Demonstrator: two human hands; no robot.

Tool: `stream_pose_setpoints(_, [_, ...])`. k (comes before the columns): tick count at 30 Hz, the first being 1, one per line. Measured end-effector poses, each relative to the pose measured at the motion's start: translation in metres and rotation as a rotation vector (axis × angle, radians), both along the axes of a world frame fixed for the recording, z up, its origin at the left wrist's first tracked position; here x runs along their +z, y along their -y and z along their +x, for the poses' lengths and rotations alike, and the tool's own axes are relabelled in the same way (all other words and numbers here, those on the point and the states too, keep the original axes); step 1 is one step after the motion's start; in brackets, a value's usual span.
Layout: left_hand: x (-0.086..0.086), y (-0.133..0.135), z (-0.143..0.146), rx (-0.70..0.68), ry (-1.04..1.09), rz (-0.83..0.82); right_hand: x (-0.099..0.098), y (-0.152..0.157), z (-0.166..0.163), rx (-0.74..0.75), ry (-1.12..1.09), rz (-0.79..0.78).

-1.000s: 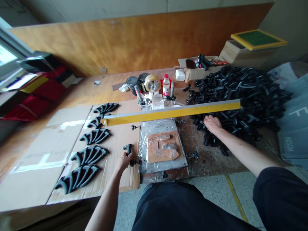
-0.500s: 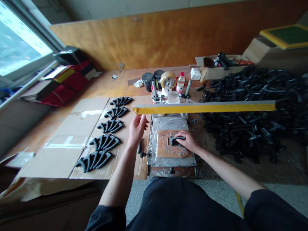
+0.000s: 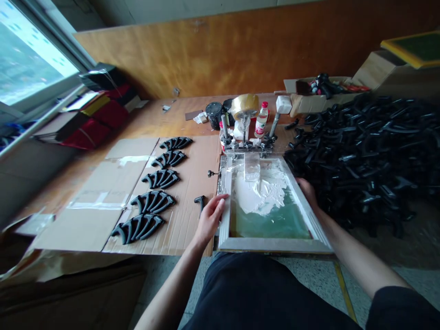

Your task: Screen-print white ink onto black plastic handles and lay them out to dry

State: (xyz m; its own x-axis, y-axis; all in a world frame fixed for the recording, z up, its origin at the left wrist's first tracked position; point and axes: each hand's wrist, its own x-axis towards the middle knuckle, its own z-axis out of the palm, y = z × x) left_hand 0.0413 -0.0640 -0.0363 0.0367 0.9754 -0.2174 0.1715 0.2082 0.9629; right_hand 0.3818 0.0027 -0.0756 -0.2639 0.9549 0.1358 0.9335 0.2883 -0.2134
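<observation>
A silver-edged printing screen (image 3: 275,244) lies flat in front of me, with green mesh and a thick smear of white ink (image 3: 261,195) on it. My left hand (image 3: 210,217) is at the screen's left edge, fingers stretched out and fingertips touching or very near the frame. Beyond the right edge is my right hand (image 3: 309,192), beside the black heap; the frame hides most of its fingers. A single black handle (image 3: 200,200) lies on cardboard close to my left hand. The plate and wooden block under the screen are hidden.
Fanned rows of black handles (image 3: 153,201) lie on cardboard (image 3: 85,201) to the left. A large heap of black parts (image 3: 364,156) fills the right. Behind the screen stand clamp posts (image 3: 275,123), a tape roll (image 3: 244,106), a bottle (image 3: 261,120) and a dark tub (image 3: 213,114).
The screen has swung down from its raised position and covers the plate. My right hand has left the black handle on the block and moved right; my left hand has come down with the frame.
</observation>
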Motion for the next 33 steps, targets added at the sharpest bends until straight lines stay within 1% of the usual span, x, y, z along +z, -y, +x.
stream_pose_setpoints(2, [-0.029,0.005,0.001,-0.024,-0.055,-0.047,0.009,-0.016,0.003,-0.162,-0.035,0.074])
stream_pose_setpoints(3, [-0.042,0.005,0.002,-0.028,-0.099,-0.054,0.014,-0.024,-0.004,-0.196,-0.065,0.12])
stream_pose_setpoints(4, [-0.053,0.005,0.003,-0.029,-0.151,-0.053,0.02,-0.032,-0.016,-0.182,-0.091,0.165])
stream_pose_setpoints(6, [-0.069,0.001,0.004,-0.039,-0.248,-0.051,0.03,-0.044,-0.051,-0.059,-0.121,0.22])
stream_pose_setpoints(7, [-0.074,-0.001,0.004,-0.05,-0.283,-0.054,0.034,-0.048,-0.069,0.012,-0.117,0.213])
stream_pose_setpoints(9, [-0.08,-0.004,0.003,-0.074,-0.33,-0.071,0.038,-0.047,-0.099,0.107,-0.072,0.107])
stream_pose_setpoints(10, [-0.082,-0.004,0.002,-0.083,-0.342,-0.081,0.038,-0.042,-0.109,0.133,-0.043,0.036])
stream_pose_setpoints(12, [-0.084,-0.005,0.001,-0.096,-0.349,-0.095,0.033,-0.025,-0.116,0.206,0.005,-0.061])
stream_pose_setpoints(13, [-0.085,-0.005,0.0,-0.097,-0.35,-0.101,0.03,-0.014,-0.114,0.274,0.021,-0.076])
stream_pose_setpoints(16, [-0.087,-0.004,0.0,-0.094,-0.343,-0.108,0.025,0.016,-0.097,0.547,0.025,-0.051])
stream_pose_setpoints(18, [-0.089,-0.004,0.0,-0.091,-0.334,-0.108,0.027,0.024,-0.086,0.682,0.002,-0.077])
stream_pose_setpoints(19, [-0.089,-0.004,0.0,-0.088,-0.329,-0.106,0.029,0.023,-0.083,0.707,-0.016,-0.108])
stream_pose_setpoints(21, [-0.09,-0.004,0.0,-0.08,-0.322,-0.099,0.031,0.017,-0.082,0.668,-0.059,-0.145])
stream_pose_setpoints(22, [-0.09,-0.004,0.0,-0.075,-0.32,-0.095,0.031,0.014,-0.084,0.613,-0.084,-0.128])
stream_pose_setpoints(24, [-0.09,-0.004,0.0,-0.064,-0.311,-0.089,0.025,0.012,-0.088,0.524,-0.11,-0.038])
stream_pose_setpoints(26, [-0.089,-0.004,0.0,-0.049,-0.296,-0.09,0.017,0.018,-0.09,0.53,-0.101,0.045])
stream_pose_setpoints(27, [-0.088,-0.004,0.0,-0.039,-0.288,-0.091,0.014,0.022,-0.089,0.562,-0.094,0.053])
stream_pose_setpoints(29, [-0.086,-0.004,0.001,-0.018,-0.271,-0.1,0.013,0.029,-0.087,0.614,-0.099,0.016])
stream_pose_setpoints(31, [-0.082,-0.004,0.002,-0.005,-0.247,-0.114,0.019,0.026,-0.088,0.576,-0.137,-0.036])
stream_pose_setpoints(33, [-0.073,-0.005,0.002,-0.011,-0.202,-0.128,0.033,0.009,-0.093,0.463,-0.187,-0.04])
